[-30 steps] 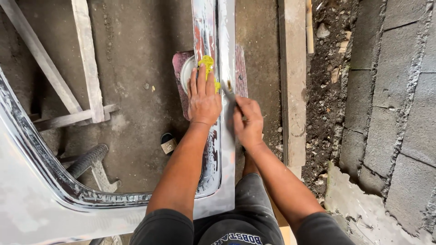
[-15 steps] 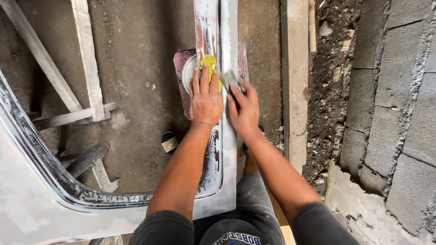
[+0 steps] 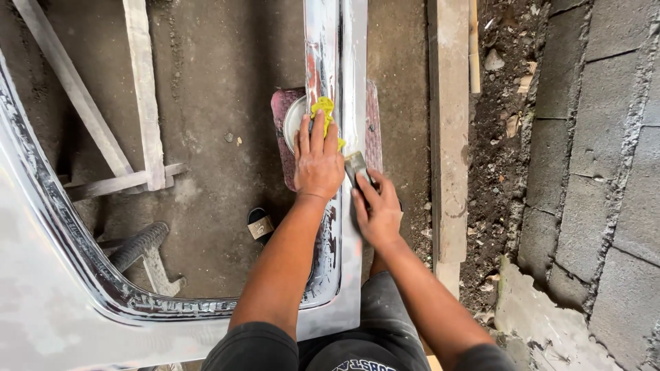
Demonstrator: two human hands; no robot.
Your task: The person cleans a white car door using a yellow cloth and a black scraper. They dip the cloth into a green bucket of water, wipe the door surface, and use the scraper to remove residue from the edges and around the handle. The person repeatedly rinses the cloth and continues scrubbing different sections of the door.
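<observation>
L hand flat on the shiny metal strip, fingers spread, pressing a yellow cloth that pokes out past the fingertips. R hand just beside it, nearer the body, fingers closed round a small grey block, prob. a sanding or rubbing pad, held against the strip's right edge. Hands close, not touching.

Progress, as I read it: metal ahead of the hands looks bright and mirror-like w/ some reddish streaks; the stretch under the L forearm shows dark, patchy marks along the inner edge, so that part seems not yet cleaned up. Roughly midway on this piece, I'd judge, w/ the big curved panel off to the L side also smeared and dull in places.

Hard to see: under the L palm there's a round whitish thing on a reddish mat, mostly covered by strip and hand; a tin or lid, can't tell. Small dark object left of the L wrist, unclear. Strip's near end is cut off by the person's lap. Whether the block has grit on it, can't make out. Concrete floor, timber to the R of the R hand.
</observation>
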